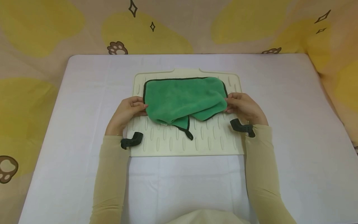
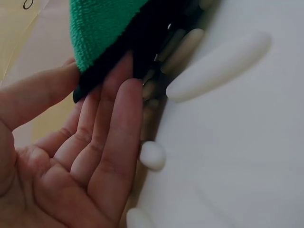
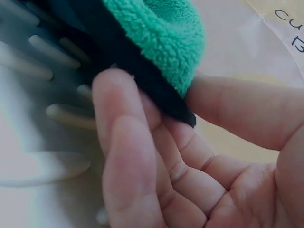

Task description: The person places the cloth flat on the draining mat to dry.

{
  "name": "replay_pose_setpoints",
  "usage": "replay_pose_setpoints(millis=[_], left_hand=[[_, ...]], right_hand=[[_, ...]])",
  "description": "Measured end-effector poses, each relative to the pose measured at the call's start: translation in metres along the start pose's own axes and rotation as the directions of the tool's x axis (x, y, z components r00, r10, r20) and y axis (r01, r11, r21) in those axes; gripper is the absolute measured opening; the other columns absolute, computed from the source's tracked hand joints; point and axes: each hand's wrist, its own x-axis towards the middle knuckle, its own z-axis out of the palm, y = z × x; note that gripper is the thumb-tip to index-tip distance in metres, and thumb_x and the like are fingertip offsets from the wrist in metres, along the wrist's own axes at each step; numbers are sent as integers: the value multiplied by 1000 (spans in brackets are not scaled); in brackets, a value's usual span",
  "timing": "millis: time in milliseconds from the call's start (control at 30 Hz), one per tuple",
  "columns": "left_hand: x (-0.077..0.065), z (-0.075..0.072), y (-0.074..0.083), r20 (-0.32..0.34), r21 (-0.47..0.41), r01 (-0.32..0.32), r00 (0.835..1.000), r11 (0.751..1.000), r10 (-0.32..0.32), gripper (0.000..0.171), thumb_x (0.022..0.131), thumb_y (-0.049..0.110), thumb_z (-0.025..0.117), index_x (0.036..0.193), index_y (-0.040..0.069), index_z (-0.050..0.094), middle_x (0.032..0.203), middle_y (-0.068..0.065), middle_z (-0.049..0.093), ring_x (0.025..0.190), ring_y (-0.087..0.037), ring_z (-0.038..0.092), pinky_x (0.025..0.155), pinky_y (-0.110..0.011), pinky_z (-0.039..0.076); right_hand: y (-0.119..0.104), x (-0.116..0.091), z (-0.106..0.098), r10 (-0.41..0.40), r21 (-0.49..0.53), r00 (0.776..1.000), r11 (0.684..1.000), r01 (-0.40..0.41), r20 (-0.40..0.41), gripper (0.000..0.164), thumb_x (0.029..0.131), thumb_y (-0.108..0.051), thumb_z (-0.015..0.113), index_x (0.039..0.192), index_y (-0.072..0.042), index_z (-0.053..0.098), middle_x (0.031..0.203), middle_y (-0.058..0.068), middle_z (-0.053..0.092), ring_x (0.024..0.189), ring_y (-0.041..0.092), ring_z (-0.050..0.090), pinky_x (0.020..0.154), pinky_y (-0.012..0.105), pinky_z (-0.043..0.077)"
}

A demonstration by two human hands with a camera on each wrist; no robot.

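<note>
A green plush cloth (image 1: pixel 179 99) with dark edging lies folded over a cream ribbed mat (image 1: pixel 156 146). Its near side is rumpled, and a corner with a dark loop (image 1: pixel 189 135) hangs toward the person. At the cloth's left end, my left hand (image 1: pixel 129 111) pinches the edge between thumb and fingers. My right hand (image 1: pixel 244 105) pinches the opposite end in the same way. In both wrist views the thumb is on the green pile, with the fingers beneath the dark border (image 2: pixel 111 59). Raised ribs (image 3: pixel 57 52) of the mat show beside the right fingers.
The mat rests on a white-covered table (image 1: pixel 293 149). Behind and beside the table hangs a yellow and beige patterned fabric (image 1: pixel 156 34) with paw prints. Dark wrist-camera mounts (image 1: pixel 131 140) jut inward from both tan sleeves (image 1: pixel 112 174), over the mat's sides.
</note>
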Motion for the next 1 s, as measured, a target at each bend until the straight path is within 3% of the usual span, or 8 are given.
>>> replay_pose_setpoints(millis=[167, 500, 700, 833, 1000], left_hand=[[0, 0, -1, -52, -24, -32, 998, 999, 31, 19, 93, 2, 57, 107, -8, 51, 83, 3, 68, 73, -13, 68, 73, -25, 54], [1, -1, 1, -127, -72, -47, 991, 996, 38, 14, 91, 1, 59, 103, -5, 54, 78, 4, 69, 72, -11, 67, 70, -23, 54], [2, -1, 2, -149, -91, -50, 988, 995, 36, 12, 91, 0, 59, 101, -4, 54, 78, 4, 68, 70, -10, 66, 68, -23, 54], [0, -3, 2, -93, -75, 8, 996, 997, -15, 16, 92, 4, 59, 105, -4, 53, 79, 3, 69, 71, -10, 67, 70, -23, 54], [-5, -12, 0, 99, -26, 68, 993, 997, -65, 22, 94, 6, 56, 107, -11, 52, 83, -2, 70, 76, -14, 69, 74, -27, 54]], right_hand=[[0, -1, -1, 6, -1, 998, 1000, -6, -64, 15, 95, -11, 57, 84, -1, 55, 69, 4, 62, 63, 12, 62, 60, 22, 52], [2, -1, -3, -58, 29, 979, 997, 65, -196, 13, 92, -11, 62, 83, -3, 59, 65, 3, 61, 58, 12, 59, 57, 22, 51], [1, -1, -2, -90, 83, 971, 990, 111, -223, 12, 91, -8, 62, 81, -4, 61, 63, 2, 59, 55, 11, 56, 54, 21, 48], [1, -2, -2, -97, 86, 973, 989, 117, -212, 12, 92, -10, 62, 82, -4, 61, 64, 3, 59, 56, 12, 57, 55, 22, 48], [3, -3, -9, -64, 3, 991, 998, 65, -118, 18, 96, -19, 58, 89, -4, 65, 70, 5, 64, 63, 15, 62, 61, 25, 52]])
